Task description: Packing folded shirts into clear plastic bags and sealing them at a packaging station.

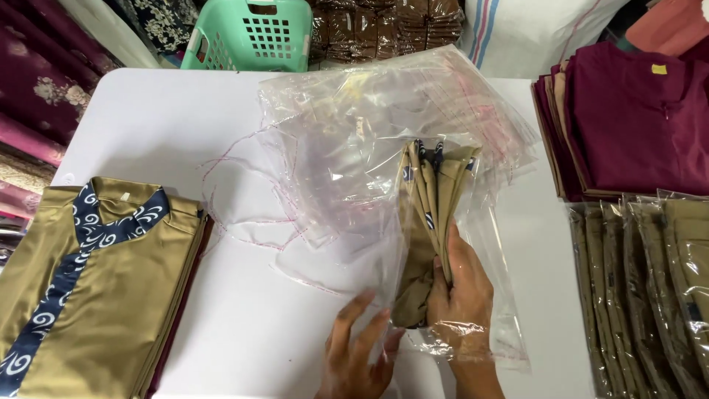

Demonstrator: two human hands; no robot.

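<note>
White table (pixel 185 125) carries everything; its near edge and both near corners run out of frame. Stack of folded tan garments (pixel 96 288) with navy swirl-patterned trim sits at the near left corner, cut off at the left and bottom, so the count of pieces cannot be told. At the right edge a pile of folded maroon garments (pixel 635 118) lies toward the far side, partly cropped; nearer along that edge stands a row of tan garments already in clear bags (pixel 650 288), also cropped, glare hiding detail. A loose heap of empty clear plastic bags (pixel 347 140) with red-lined flaps spreads over the table's centre toward the far edge; the layers overlap and cannot be separated by eye. Beyond the far edge, a green plastic basket (pixel 255 33), its contents not visible, and stacked brown packets (pixel 384 29), blurred. Near the middle of the near edge, one clear bag (pixel 480 244) holds a folded tan garment (pixel 432 214) with navy trim, standing on its edge, only its folds showing. The right hand (pixel 461 295) is inside this bag, seen through the film, fingers closed around the garment's near end. The left hand (pixel 358 347) lies just beside it, outside, fingers spread and pressed flat on the bag's mouth against the table; wrist cut off.
</note>
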